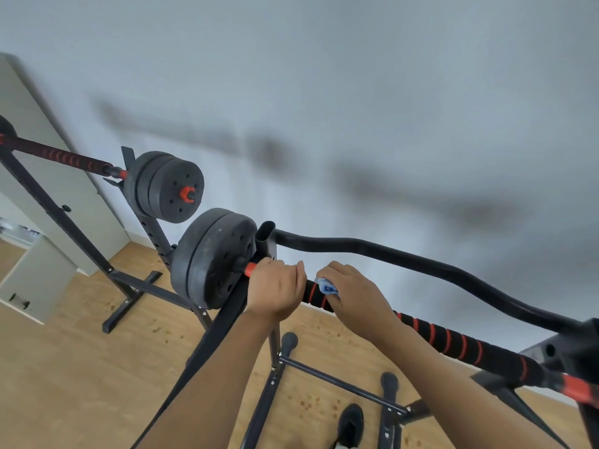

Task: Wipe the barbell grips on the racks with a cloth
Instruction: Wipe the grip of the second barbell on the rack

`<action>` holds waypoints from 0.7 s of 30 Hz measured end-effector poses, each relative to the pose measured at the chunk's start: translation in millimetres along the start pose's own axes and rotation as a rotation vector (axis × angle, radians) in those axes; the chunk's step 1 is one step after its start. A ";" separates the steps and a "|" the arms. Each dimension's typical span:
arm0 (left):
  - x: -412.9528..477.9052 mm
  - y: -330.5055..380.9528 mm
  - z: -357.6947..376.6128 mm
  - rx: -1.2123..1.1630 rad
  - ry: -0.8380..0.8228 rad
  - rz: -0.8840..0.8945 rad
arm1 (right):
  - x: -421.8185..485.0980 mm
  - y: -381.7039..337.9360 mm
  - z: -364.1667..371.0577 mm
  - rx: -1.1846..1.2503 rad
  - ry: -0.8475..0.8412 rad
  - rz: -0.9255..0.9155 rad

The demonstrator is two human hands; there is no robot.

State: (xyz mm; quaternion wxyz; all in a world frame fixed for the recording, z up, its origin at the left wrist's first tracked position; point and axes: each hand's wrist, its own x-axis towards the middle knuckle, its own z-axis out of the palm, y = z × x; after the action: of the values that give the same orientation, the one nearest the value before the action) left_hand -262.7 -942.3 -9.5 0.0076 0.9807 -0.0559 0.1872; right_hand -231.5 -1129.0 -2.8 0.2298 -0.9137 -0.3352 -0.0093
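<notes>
- The near barbell (pixel 453 343) is seen lying across its rack (pixel 275 345), black foam grip ringed with red stripes, running down to the right.
- The left hand (pixel 275 291) is wrapped round the bar's left end, fingers curled over the top, just beside the black weight plates (pixel 210 257).
- A blue cloth (pixel 328 288) is bunched under the right hand (pixel 353 293) and pressed onto the grip; the fingers are curled over cloth and bar together.
- The two hands are kept close, a short stretch of striped grip showing between them.
- A second barbell (pixel 61 155) is racked further back on the left, well apart.
- A dark shoe (pixel 350 426) is glimpsed on the wooden floor (pixel 64 384) below.
</notes>
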 end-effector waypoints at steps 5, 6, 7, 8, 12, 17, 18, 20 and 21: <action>12.9 -1.9 -4.0 0.173 -0.325 0.100 | 7.9 7.3 -1.2 0.004 -0.022 -0.051; 15.1 -3.3 -0.7 0.198 -0.369 0.133 | 8.9 8.7 -1.1 -0.006 -0.017 -0.069; 19.9 -4.7 -1.0 0.219 -0.392 0.158 | 9.8 10.4 -2.0 -0.018 -0.018 -0.083; 26.3 -5.3 -4.2 0.225 -0.407 0.178 | 11.4 12.5 -1.9 -0.028 -0.016 -0.096; 43.7 -7.1 -13.6 0.213 -0.484 0.195 | 12.8 14.0 -3.3 -0.006 0.069 -0.180; 45.0 -7.4 -4.8 0.265 -0.461 0.184 | 2.6 23.2 -13.9 -0.136 -0.042 -0.231; 44.2 -7.6 -2.2 0.272 -0.444 0.184 | 3.0 26.2 -16.0 -0.136 -0.046 -0.222; 43.2 -7.5 -0.1 0.299 -0.424 0.197 | 3.9 27.6 -21.4 -0.123 -0.057 -0.218; 42.3 -7.5 0.3 0.311 -0.421 0.200 | 4.1 26.8 -22.1 -0.111 -0.061 -0.218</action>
State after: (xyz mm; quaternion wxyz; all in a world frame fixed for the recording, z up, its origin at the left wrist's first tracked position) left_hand -222.6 -939.4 5.8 -0.1733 0.9770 -0.1235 -0.0143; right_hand -208.8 -1153.8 6.5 0.1663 -0.8830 -0.4383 -0.0250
